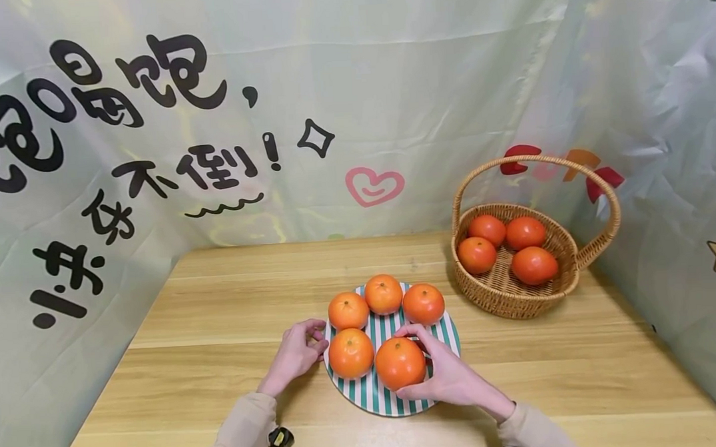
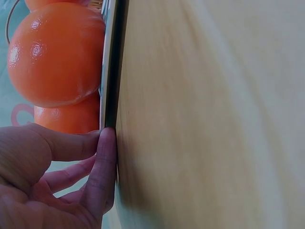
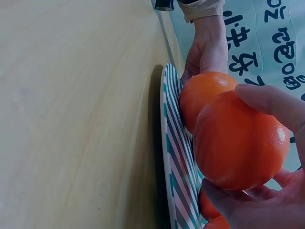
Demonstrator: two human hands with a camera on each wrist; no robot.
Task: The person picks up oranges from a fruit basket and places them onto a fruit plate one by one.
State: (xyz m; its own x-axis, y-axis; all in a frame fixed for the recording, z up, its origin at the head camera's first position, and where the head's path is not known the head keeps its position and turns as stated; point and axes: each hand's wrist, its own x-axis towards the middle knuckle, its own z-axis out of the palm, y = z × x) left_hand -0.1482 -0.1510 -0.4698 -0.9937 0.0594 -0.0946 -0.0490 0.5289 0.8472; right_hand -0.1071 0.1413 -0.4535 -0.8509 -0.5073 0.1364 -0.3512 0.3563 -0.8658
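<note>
A round plate (image 1: 366, 400) with green and white stripes lies on the wooden table, bearing several glossy oranges. My left hand (image 1: 297, 349) is at its left side, thumb and fingertips pinching the rim (image 2: 108, 71). At the plate's front right, my right hand (image 1: 445, 366) holds an orange (image 1: 400, 363) between thumb and fingers. That same orange (image 3: 240, 140) shows smooth and shiny in the right wrist view, close over the stripes. Beside it on the left sits another orange (image 1: 351, 353); three more, among them the rearmost orange (image 1: 383, 294), line the back.
At the back right stands a wicker basket (image 1: 505, 304) with a tall arched handle, holding several similar fruits (image 1: 535, 265). A pale printed cloth (image 1: 303, 72) hangs behind the table (image 1: 229, 302) and along its sides.
</note>
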